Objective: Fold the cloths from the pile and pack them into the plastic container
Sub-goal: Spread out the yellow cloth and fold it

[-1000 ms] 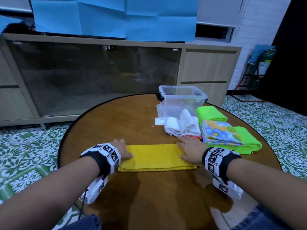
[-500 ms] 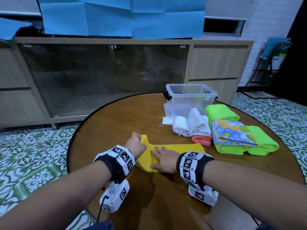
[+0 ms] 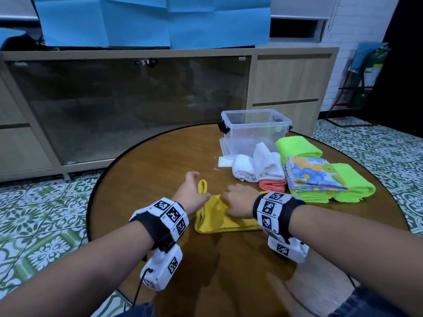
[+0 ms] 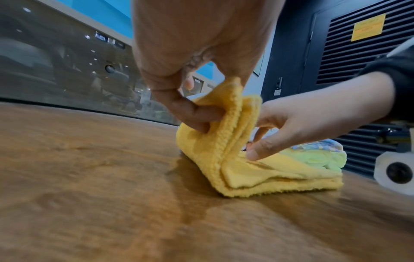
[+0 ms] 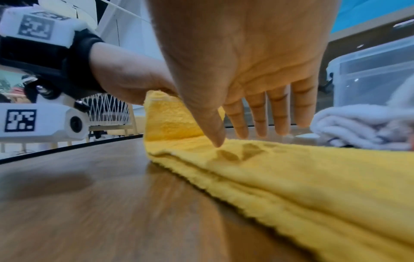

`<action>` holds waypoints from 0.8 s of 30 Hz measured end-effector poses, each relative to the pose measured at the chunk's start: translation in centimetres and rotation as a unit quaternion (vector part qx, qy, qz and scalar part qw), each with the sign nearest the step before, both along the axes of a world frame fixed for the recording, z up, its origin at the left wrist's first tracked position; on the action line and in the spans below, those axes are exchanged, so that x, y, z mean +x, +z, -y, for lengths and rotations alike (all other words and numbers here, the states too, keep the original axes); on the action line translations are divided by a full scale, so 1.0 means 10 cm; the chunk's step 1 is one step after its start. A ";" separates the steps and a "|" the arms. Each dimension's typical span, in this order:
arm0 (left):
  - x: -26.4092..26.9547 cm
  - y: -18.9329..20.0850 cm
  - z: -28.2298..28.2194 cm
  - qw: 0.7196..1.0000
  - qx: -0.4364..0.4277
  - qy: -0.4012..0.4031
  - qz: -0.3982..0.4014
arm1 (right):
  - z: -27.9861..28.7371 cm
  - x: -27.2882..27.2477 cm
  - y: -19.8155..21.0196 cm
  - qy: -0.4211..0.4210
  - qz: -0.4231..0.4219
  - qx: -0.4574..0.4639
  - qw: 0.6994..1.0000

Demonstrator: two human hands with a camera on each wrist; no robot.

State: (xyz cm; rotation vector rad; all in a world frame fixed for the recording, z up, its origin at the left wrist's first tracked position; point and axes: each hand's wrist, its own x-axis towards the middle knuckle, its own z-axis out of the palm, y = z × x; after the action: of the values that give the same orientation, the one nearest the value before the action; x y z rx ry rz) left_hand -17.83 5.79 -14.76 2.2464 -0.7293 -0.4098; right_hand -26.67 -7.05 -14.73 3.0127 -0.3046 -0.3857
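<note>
A yellow cloth [image 3: 219, 218] lies as a folded strip on the round wooden table [image 3: 160, 161]. My left hand [image 3: 191, 192] pinches the cloth's left end [image 4: 226, 113] between thumb and fingers and holds it raised and upright. My right hand [image 3: 238, 200] lies over the strip's middle with straight fingers, its thumb tip [image 5: 216, 136] pressing the yellow cloth [image 5: 291, 168] flat. The clear plastic container [image 3: 256, 131] stands open at the back of the table; I cannot make out anything inside it.
Beside the container lie white towels [image 3: 256, 167], a coral cloth [image 3: 272, 185], a floral cloth [image 3: 313, 176] and lime-green folded cloths [image 3: 352, 186]. A long cabinet [image 3: 137, 99] with dark glass doors stands behind the table. The table's curved edge lies left of my hands.
One second ago both hands pressed the ends of the flat strip. My left hand has since gripped the left end and lifted it rightward; my right hand slid to the middle.
</note>
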 end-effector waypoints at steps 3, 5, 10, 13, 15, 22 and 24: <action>-0.06 -0.03 0.10 0.993 -0.064 0.003 -0.100 | 0.20 -0.11 0.10 -0.052 0.021 -0.036 0.998; -0.12 -0.06 0.16 0.991 -0.064 -0.002 -0.122 | 0.33 -0.19 0.14 -0.103 0.016 -0.065 0.992; -0.17 -0.05 0.19 0.993 0.068 -0.090 -0.035 | 0.58 -0.34 0.12 -0.186 -0.011 -0.063 0.980; -0.19 -0.06 0.18 0.950 0.224 -0.183 0.115 | 0.62 -0.38 0.09 -0.226 -0.042 -0.016 0.973; -0.23 -0.10 0.18 0.913 0.295 -0.226 0.168 | 0.61 -0.38 0.06 -0.246 -0.043 0.006 0.968; -0.32 -0.28 0.19 0.888 0.364 -0.251 0.128 | 0.57 -0.39 0.05 -0.300 -0.014 0.131 0.945; -0.34 -0.27 0.19 0.887 0.368 -0.250 0.124 | 0.58 -0.40 0.08 -0.328 -0.021 0.169 0.929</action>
State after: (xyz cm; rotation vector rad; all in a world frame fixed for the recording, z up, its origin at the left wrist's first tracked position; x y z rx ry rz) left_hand -21.21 3.86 -17.49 2.8272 -1.5027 -0.7531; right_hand -30.62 -12.89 -13.97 3.1272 -1.3871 -0.5975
